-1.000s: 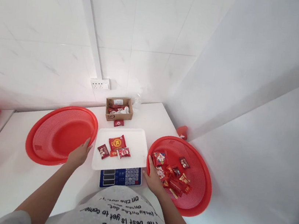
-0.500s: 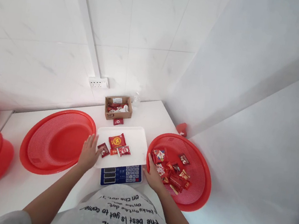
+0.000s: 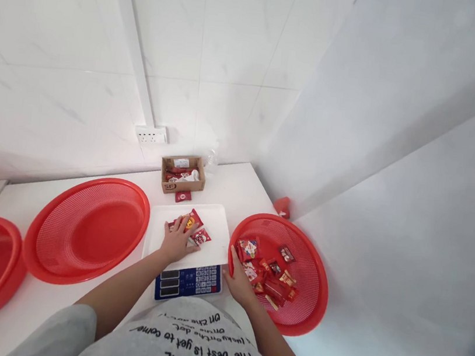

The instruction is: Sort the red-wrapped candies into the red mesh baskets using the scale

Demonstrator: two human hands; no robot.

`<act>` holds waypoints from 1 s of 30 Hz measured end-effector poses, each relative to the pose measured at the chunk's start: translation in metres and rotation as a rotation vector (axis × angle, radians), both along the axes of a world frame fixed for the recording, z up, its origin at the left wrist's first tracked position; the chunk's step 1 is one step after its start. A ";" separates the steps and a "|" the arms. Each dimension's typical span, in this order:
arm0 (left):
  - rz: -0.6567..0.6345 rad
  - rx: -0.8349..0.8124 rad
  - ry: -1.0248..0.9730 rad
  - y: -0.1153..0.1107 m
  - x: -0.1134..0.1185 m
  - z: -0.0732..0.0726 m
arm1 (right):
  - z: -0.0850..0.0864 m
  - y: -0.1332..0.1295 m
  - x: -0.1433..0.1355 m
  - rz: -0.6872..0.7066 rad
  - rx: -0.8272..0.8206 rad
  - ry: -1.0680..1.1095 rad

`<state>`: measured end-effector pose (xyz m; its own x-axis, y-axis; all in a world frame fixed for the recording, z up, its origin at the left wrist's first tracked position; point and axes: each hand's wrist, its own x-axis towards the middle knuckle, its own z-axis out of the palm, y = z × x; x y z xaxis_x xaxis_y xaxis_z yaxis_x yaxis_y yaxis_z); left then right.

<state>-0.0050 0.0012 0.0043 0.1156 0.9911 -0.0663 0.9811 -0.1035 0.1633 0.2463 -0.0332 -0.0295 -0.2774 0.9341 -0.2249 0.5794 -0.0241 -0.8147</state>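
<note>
My left hand (image 3: 178, 240) lies over several red snack packets (image 3: 201, 236) on the white tray (image 3: 219, 222) of a weighing scale. Its fingers are spread and partly cover the packets. My right hand (image 3: 241, 281) grips the near left rim of a red plastic basket (image 3: 323, 284), thumb on the inner side. Small wrapped snacks (image 3: 279, 290) lie inside that basket, mostly towards its left. Below the tray shows the scale's blue panel (image 3: 188, 283) with its keys and displays.
An unfilled red basket (image 3: 33, 249) stands left of the scale. At the far left is another red basket (image 3: 13, 264) with a few packets. Behind the tray sit a small cardboard box (image 3: 183, 185) of packets and a single red packet (image 3: 183, 196). A wall rises at the right.
My left hand has moved right, from the tray's left edge onto the packets. My right hand stays at the basket rim. The view has shifted slightly.
</note>
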 end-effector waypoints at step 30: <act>0.798 0.380 -0.384 -0.039 -0.129 0.074 | 0.009 0.000 -0.001 -0.004 0.004 0.019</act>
<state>-0.1337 -0.0381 0.0781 -0.6547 0.7347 0.1777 0.6724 0.4588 0.5808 0.2449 -0.0335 -0.0208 -0.2781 0.9360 -0.2158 0.5639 -0.0228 -0.8256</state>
